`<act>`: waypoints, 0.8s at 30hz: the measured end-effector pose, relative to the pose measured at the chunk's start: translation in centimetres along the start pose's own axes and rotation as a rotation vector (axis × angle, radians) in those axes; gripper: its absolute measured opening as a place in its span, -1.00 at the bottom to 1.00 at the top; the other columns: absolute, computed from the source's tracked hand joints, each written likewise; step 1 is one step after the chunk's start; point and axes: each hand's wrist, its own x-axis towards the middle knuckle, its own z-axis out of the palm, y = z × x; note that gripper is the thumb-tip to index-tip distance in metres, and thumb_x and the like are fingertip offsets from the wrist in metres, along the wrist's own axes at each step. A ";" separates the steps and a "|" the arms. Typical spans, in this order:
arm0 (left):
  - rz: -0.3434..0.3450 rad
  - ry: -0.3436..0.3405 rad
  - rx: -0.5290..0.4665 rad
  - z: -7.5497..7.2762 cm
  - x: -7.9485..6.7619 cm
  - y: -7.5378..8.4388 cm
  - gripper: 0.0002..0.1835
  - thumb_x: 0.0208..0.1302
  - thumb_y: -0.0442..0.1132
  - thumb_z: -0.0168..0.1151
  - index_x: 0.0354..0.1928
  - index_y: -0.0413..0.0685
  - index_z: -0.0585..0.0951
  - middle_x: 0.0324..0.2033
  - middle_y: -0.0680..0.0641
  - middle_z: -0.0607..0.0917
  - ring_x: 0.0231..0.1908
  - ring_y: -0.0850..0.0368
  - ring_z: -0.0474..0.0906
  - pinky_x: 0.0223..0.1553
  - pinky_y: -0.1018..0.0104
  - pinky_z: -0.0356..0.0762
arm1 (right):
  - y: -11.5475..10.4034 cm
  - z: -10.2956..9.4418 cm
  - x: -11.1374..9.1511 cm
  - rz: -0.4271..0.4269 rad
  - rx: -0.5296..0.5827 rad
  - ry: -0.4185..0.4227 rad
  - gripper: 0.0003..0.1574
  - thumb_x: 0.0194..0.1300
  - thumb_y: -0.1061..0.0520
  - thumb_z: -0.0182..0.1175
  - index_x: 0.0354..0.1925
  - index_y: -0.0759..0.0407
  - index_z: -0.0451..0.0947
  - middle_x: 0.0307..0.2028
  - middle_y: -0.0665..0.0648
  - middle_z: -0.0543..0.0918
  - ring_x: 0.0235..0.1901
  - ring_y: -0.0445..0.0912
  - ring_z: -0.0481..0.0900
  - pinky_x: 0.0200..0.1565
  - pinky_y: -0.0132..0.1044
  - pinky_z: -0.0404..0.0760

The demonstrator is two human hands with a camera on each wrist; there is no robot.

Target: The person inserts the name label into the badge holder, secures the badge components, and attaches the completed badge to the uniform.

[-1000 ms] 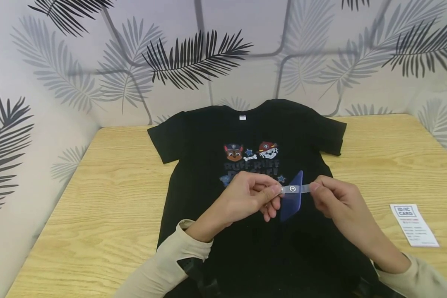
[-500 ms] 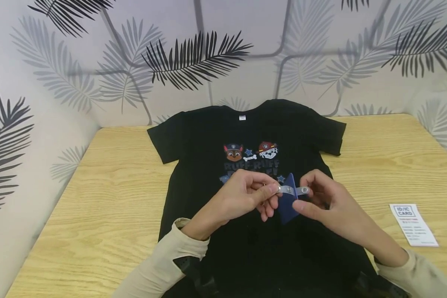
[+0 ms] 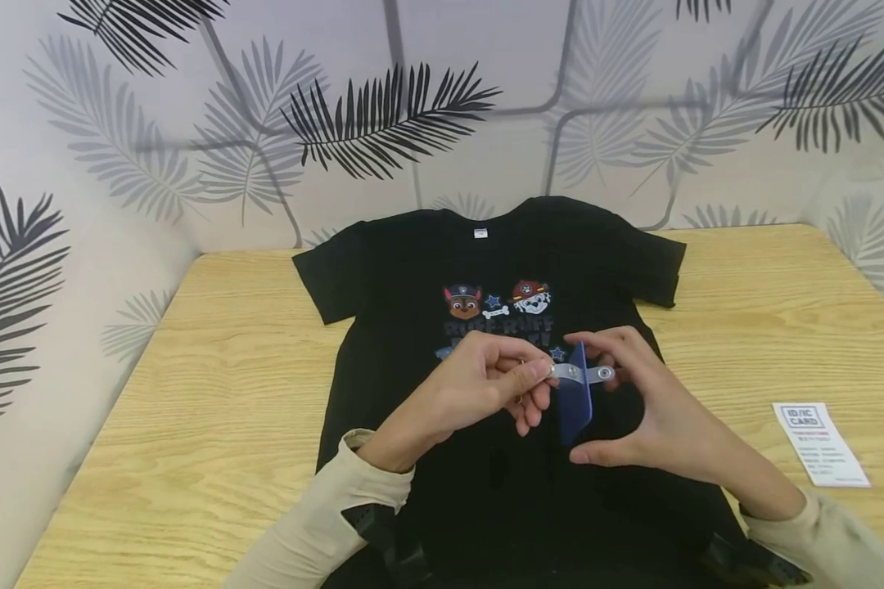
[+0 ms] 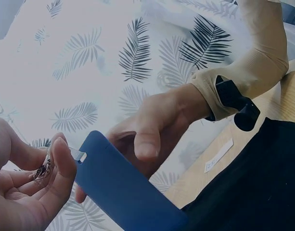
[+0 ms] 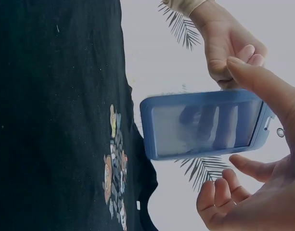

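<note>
A blue badge holder hangs edge-on over the shirt in the head view; the right wrist view shows its clear window. A clear snap strap runs through its slot, the snap end standing loose on the right side. My left hand pinches the strap's other end between thumb and finger; a shiny metal piece, partly hidden, sits in those fingers. Around the holder's right side my right hand is spread, thumb below and fingers above, with no grip on it visible.
A black T-shirt with a cartoon print lies flat on the wooden table under both hands. To the right lies a white card marked ID/IC CARD. A leaf-patterned wall covering rises behind the table.
My right hand has let go of the strap's end and spread its thumb and fingers apart around the holder. The snap end now shows. The left hand keeps its pinch, almost still.
</note>
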 end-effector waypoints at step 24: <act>-0.002 0.019 -0.025 -0.2 -0.1 0.0 -0.75 0.44 -0.38 0.02 -0.11 -0.53 0.53 -0.52 -0.08 0.61 -0.56 0.16 0.56 -0.42 0.26 0.63 | 0.6 -0.1 0.0 -0.032 0.147 0.005 0.00 -0.13 0.37 0.51 0.28 0.24 0.30 0.11 0.20 0.50 0.01 -0.28 0.52 0.09 -0.52 0.43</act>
